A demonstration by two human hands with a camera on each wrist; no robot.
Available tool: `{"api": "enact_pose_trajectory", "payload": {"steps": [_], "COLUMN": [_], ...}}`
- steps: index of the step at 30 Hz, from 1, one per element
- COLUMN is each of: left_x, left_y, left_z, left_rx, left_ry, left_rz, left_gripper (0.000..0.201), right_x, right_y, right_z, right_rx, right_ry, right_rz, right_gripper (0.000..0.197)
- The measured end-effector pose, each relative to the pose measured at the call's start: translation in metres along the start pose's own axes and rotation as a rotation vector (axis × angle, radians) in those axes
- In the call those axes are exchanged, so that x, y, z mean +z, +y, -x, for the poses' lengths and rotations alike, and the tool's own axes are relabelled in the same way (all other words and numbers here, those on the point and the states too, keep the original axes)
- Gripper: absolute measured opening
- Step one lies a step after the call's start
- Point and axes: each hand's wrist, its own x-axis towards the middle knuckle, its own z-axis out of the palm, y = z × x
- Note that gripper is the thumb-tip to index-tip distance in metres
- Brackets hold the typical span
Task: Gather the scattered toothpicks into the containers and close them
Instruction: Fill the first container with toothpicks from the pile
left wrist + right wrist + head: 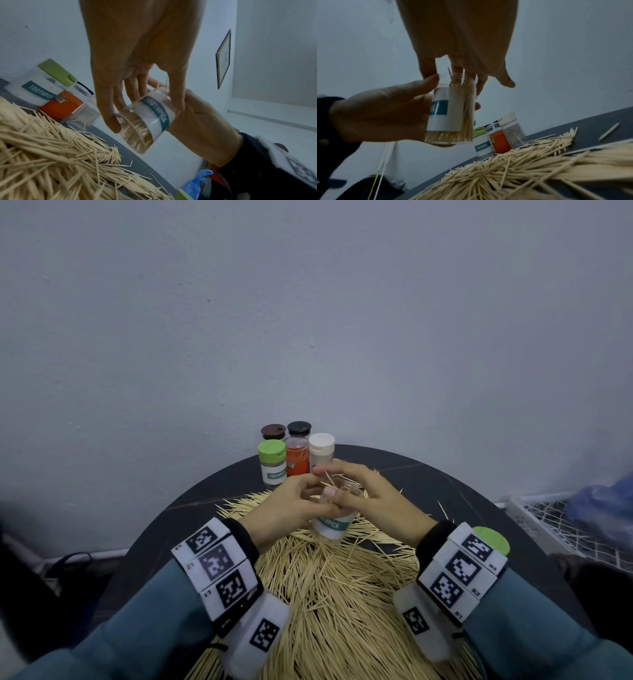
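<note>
A clear jar point(331, 524) labelled TOOTHPICK, without a lid and packed with toothpicks, is held tilted above the toothpick heap point(342, 594). My left hand point(298, 503) grips its body, thumb up by the neck; the right wrist view shows that hand point(382, 112) wrapped round the jar point(452, 112). My right hand point(366, 491) reaches over the mouth. Its fingers point(428, 70) lie straight on the rim and on a few toothpicks point(327, 480) that stick out, with the thumb held apart. A loose green lid point(493, 539) lies on the table beside my right wrist.
At the back of the round black table point(445, 491) stand closed jars: green-lidded point(271, 463), orange with a black lid point(297, 455), white-lidded point(321, 451) and brown-lidded point(273, 432). Stray toothpicks lie near the right edge. A white wire basket point(555, 518) sits off to the right.
</note>
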Motion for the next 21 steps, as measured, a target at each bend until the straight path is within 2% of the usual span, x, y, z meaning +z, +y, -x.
{"api": "enact_pose_trajectory", "payload": {"steps": [5, 7, 11, 13, 18, 19, 21], "left_x": [0.000, -0.002, -0.003, -0.003, 0.000, 0.000, 0.001], "left_y": [0.000, -0.001, 0.000, 0.000, -0.002, -0.002, -0.001], "left_z": [0.000, -0.001, -0.002, -0.001, 0.000, 0.000, 0.000], "left_rx": [0.010, 0.004, 0.001, 0.000, 0.000, -0.004, 0.004], "left_ry": [-0.015, -0.012, 0.000, 0.000, -0.029, -0.031, -0.026], "left_rz": [-0.012, -0.010, -0.001, -0.009, -0.043, -0.036, -0.029], "left_gripper": [0.057, 0.071, 0.078, 0.075, 0.040, 0.038, 0.049], "right_x": [0.000, -0.003, -0.012, -0.013, -0.007, -0.006, -0.006], "right_y": [-0.001, 0.000, 0.001, 0.000, -0.003, -0.003, -0.002], "right_z": [-0.002, -0.003, -0.004, -0.003, -0.002, -0.002, -0.003], "right_rx": [-0.081, -0.090, -0.091, -0.087, -0.127, -0.133, -0.129], "right_ry": [0.121, 0.158, 0.168, 0.139, 0.081, 0.089, 0.136], "right_rz": [-0.102, -0.106, -0.091, -0.079, 0.036, 0.038, 0.007], "right_gripper": [0.011, 0.010, 0.016, 0.019, 0.012, 0.011, 0.010]}}
